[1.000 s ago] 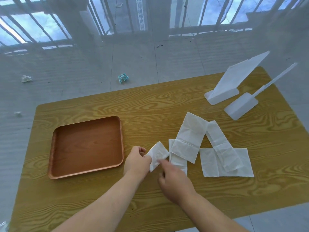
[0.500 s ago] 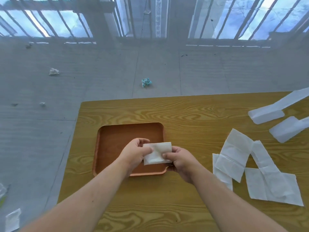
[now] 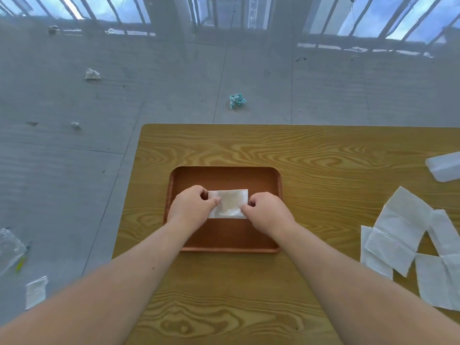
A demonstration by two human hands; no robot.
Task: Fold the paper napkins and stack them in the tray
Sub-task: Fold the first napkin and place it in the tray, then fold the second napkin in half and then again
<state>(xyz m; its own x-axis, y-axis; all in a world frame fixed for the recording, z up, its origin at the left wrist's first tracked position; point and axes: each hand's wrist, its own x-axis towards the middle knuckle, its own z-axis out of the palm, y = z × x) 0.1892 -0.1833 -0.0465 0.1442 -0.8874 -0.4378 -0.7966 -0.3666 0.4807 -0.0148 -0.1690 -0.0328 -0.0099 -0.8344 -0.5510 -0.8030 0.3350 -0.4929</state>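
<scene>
A folded white paper napkin [image 3: 229,202] sits over the middle of the brown wooden tray [image 3: 224,175]. My left hand [image 3: 191,206] pinches its left end and my right hand [image 3: 267,214] pinches its right end, both over the tray. Whether the napkin touches the tray floor I cannot tell. Several unfolded white napkins [image 3: 403,235] lie overlapping on the wooden table [image 3: 249,150] at the right.
A white plastic holder [image 3: 443,168] pokes in at the table's right edge. The table's left edge runs close beside the tray. Crumpled paper scraps [image 3: 237,100] and wrappers lie on the grey tiled floor beyond and to the left.
Both hands carried the folded napkin from the table by the loose napkins to above the tray's near edge, then further in over its middle. The camera view shifted left, centring the tray.
</scene>
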